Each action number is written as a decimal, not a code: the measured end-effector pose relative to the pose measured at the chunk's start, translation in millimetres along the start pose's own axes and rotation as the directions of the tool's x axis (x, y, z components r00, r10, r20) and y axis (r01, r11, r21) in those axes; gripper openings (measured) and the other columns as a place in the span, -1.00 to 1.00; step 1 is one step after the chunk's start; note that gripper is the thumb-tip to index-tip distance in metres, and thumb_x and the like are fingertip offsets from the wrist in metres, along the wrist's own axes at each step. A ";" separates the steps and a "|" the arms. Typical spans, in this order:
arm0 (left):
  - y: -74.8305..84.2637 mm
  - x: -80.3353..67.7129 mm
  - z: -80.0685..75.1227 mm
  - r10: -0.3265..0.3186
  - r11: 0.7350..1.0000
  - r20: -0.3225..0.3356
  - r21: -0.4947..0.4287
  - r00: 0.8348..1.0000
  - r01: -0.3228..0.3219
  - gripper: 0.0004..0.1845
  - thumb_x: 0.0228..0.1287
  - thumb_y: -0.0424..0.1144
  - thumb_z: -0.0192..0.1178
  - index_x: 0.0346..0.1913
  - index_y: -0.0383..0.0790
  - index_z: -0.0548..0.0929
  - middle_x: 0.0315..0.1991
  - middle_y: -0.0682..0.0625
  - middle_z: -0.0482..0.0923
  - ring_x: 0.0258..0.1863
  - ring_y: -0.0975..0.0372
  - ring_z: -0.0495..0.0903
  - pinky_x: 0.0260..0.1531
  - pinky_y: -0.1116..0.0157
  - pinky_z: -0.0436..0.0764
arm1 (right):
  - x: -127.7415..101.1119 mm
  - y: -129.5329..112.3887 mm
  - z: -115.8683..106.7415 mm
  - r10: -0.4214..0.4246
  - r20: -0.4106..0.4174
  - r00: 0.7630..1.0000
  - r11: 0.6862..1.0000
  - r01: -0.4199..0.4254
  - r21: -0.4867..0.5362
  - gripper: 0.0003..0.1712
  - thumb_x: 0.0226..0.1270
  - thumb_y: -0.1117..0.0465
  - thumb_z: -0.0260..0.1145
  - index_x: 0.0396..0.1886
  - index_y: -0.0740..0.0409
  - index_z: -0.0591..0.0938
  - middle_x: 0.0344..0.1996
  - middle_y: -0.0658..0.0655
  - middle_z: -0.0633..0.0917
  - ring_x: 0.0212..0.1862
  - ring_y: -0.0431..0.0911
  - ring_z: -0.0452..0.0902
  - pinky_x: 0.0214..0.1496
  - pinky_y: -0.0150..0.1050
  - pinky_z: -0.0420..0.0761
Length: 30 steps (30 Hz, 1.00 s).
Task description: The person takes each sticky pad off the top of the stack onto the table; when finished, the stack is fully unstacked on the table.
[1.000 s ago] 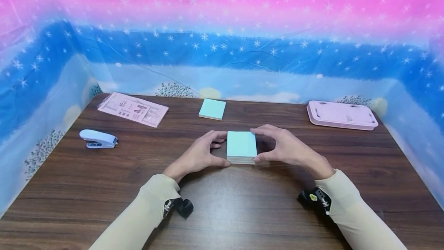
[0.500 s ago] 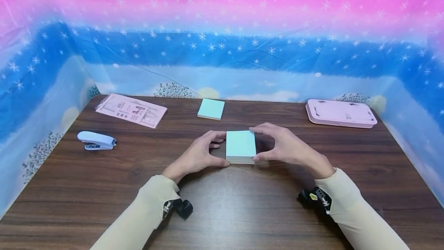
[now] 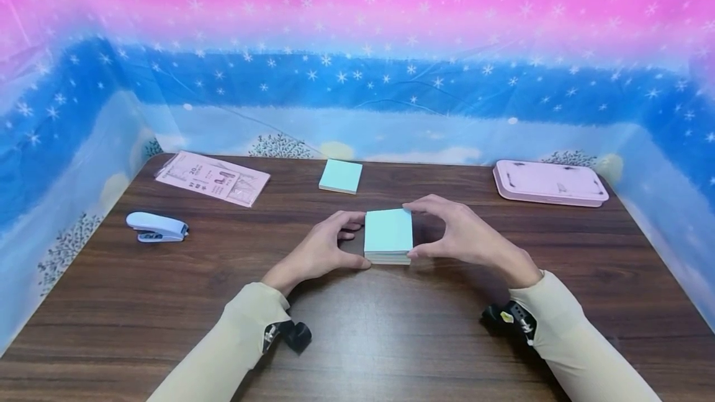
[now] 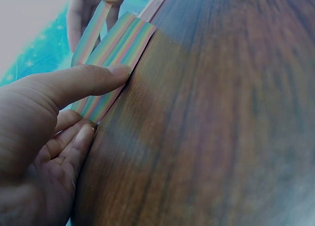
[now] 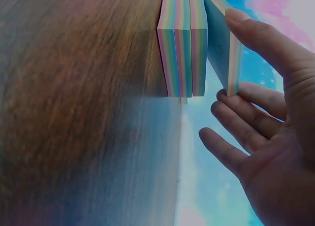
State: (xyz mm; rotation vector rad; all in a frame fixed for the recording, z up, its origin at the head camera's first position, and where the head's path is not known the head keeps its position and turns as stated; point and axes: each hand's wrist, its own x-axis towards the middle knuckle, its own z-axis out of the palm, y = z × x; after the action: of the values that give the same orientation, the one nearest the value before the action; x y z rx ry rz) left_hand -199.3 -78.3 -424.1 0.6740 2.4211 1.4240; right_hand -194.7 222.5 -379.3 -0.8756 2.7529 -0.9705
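Observation:
A stack of light-blue sticky-note pads (image 3: 388,231) with rainbow-striped edges lies at the middle of the brown table (image 3: 357,327). My left hand (image 3: 360,239) grips the stack's left side, with the thumb (image 4: 98,80) pressed against the lower pads (image 4: 115,53). From the right, my right hand (image 3: 414,231) pinches the top pad (image 5: 221,48) between thumb and fingers. That pad is tilted up off the pads under it (image 5: 182,48).
Another blue note pad (image 3: 341,175) lies further back. A blue stapler (image 3: 156,226) and a pink packet (image 3: 212,177) are at the left. A flat pink case (image 3: 549,183) is at the back right. A starry plastic sheet walls the table on three sides.
The right hand has risen slightly with the top pad. The left hand has stayed on the stack.

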 end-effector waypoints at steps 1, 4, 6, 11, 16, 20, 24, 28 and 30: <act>0.0 -0.2 0.0 -0.001 1.000 0.001 0.001 1.000 0.001 -0.06 0.11 -0.25 0.66 0.55 -0.21 0.43 0.42 -0.10 0.46 0.31 -0.03 0.58 0.34 0.10 0.59 | 0.0 -0.7 0.0 0.001 -0.001 1.000 1.000 -0.001 -0.001 -0.05 0.15 -0.06 0.71 0.51 0.06 0.54 0.41 0.12 0.56 0.44 0.12 0.45 0.42 0.27 0.50; 0.2 -0.3 -0.2 0.001 1.000 0.001 0.001 1.000 -0.001 -0.06 0.10 -0.26 0.66 0.55 -0.20 0.43 0.42 -0.10 0.46 0.31 -0.03 0.58 0.34 0.10 0.59 | 0.1 -1.7 -0.1 0.002 -0.009 1.000 1.000 -0.002 -0.007 -0.05 0.14 -0.08 0.70 0.51 0.04 0.55 0.40 0.10 0.57 0.44 0.11 0.46 0.42 0.26 0.51; 0.4 -0.2 -0.5 0.004 1.000 -0.001 0.001 1.000 -0.004 -0.06 0.10 -0.26 0.66 0.55 -0.20 0.44 0.42 -0.10 0.47 0.30 -0.03 0.58 0.34 0.10 0.59 | 0.2 -1.9 -0.1 0.003 -0.017 1.000 1.000 -0.003 -0.008 -0.05 0.13 -0.09 0.71 0.50 0.04 0.55 0.39 0.09 0.58 0.43 0.10 0.47 0.41 0.25 0.51; 0.3 -0.3 -0.9 0.007 1.000 0.001 -0.006 1.000 -0.007 -0.06 0.11 -0.26 0.65 0.55 -0.19 0.43 0.42 -0.10 0.47 0.31 -0.03 0.58 0.34 0.10 0.59 | 0.6 -1.6 -1.1 -0.003 -0.036 0.999 1.000 0.003 -0.004 -0.04 0.11 -0.07 0.72 0.49 0.07 0.56 0.38 0.08 0.59 0.41 0.08 0.49 0.40 0.23 0.53; 0.4 -1.1 -1.2 0.007 1.000 0.003 -0.009 1.000 -0.007 -0.07 0.12 -0.26 0.65 0.55 -0.19 0.43 0.40 -0.11 0.47 0.31 -0.03 0.58 0.34 0.10 0.59 | 0.5 0.2 -1.4 -0.014 -0.052 0.999 1.000 0.014 0.002 -0.04 0.10 -0.07 0.73 0.48 0.08 0.57 0.37 0.07 0.59 0.40 0.07 0.50 0.38 0.22 0.55; 1.1 -1.2 -1.1 0.007 1.000 0.003 -0.001 1.000 -0.007 -0.07 0.11 -0.25 0.65 0.55 -0.18 0.44 0.39 -0.10 0.48 0.30 -0.03 0.59 0.33 0.10 0.59 | -0.1 0.3 -2.6 -0.023 -0.063 0.998 1.000 0.023 0.001 -0.05 0.10 -0.09 0.73 0.47 0.05 0.58 0.36 0.06 0.60 0.39 0.07 0.51 0.37 0.21 0.55; 1.5 -0.8 -1.0 0.000 1.000 0.003 0.008 1.000 0.000 -0.07 0.09 -0.25 0.66 0.55 -0.18 0.45 0.37 -0.10 0.49 0.29 -0.02 0.59 0.33 0.11 0.59 | -1.0 0.3 -4.4 -0.029 -0.079 0.996 1.000 0.029 -0.001 -0.07 0.08 -0.10 0.74 0.45 0.03 0.60 0.33 0.04 0.62 0.36 0.08 0.54 0.36 0.19 0.57; 0.7 -0.8 -0.5 -0.003 1.000 0.000 0.005 1.000 0.003 -0.07 0.09 -0.25 0.66 0.55 -0.17 0.45 0.36 -0.09 0.49 0.29 -0.02 0.59 0.33 0.11 0.59 | -1.3 1.1 -6.3 -0.029 -0.094 0.995 1.000 0.029 -0.001 -0.06 0.06 -0.11 0.75 0.44 0.01 0.61 0.32 0.03 0.62 0.36 0.07 0.53 0.36 0.18 0.56; 1.1 -1.2 0.2 -0.007 1.000 0.001 0.003 1.000 0.007 -0.06 0.10 -0.25 0.66 0.56 -0.16 0.44 0.37 -0.08 0.49 0.30 -0.01 0.58 0.34 0.11 0.59 | -1.7 1.3 -7.1 -0.024 -0.102 0.995 1.000 0.025 0.003 -0.05 0.04 -0.12 0.76 0.44 0.02 0.61 0.32 0.03 0.62 0.36 0.05 0.53 0.37 0.18 0.55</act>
State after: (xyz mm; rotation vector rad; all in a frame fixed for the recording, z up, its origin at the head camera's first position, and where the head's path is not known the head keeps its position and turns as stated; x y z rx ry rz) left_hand -197.9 -78.3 -423.2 0.6663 2.4229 1.4181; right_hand -195.9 228.1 -374.6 -0.8854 2.8291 -1.0535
